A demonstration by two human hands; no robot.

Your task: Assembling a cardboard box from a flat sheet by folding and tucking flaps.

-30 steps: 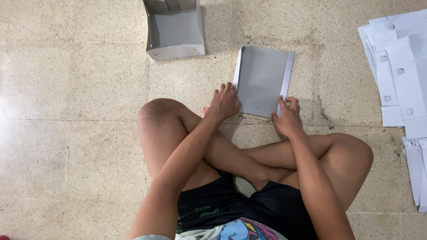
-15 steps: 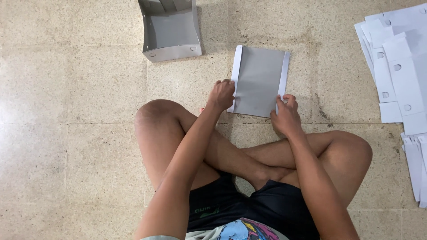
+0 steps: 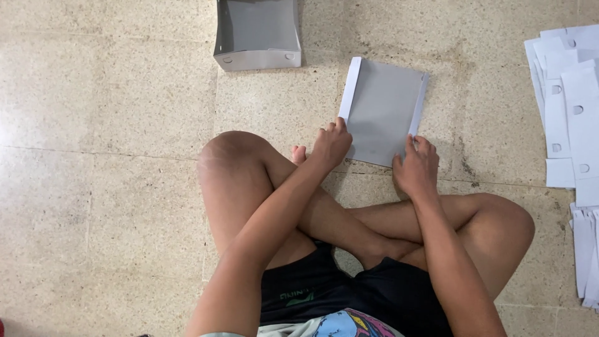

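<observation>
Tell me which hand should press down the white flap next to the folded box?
Probably the left hand. It already rests at the bottom of the left white flap of the grey card sheet, the side nearer the folded box. The right hand sits at the opposite flap.

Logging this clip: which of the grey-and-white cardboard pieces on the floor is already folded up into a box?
The grey cardboard box at top centre, walls standing. The grey sheet under both hands and the white stacks at right lie flat.
</observation>
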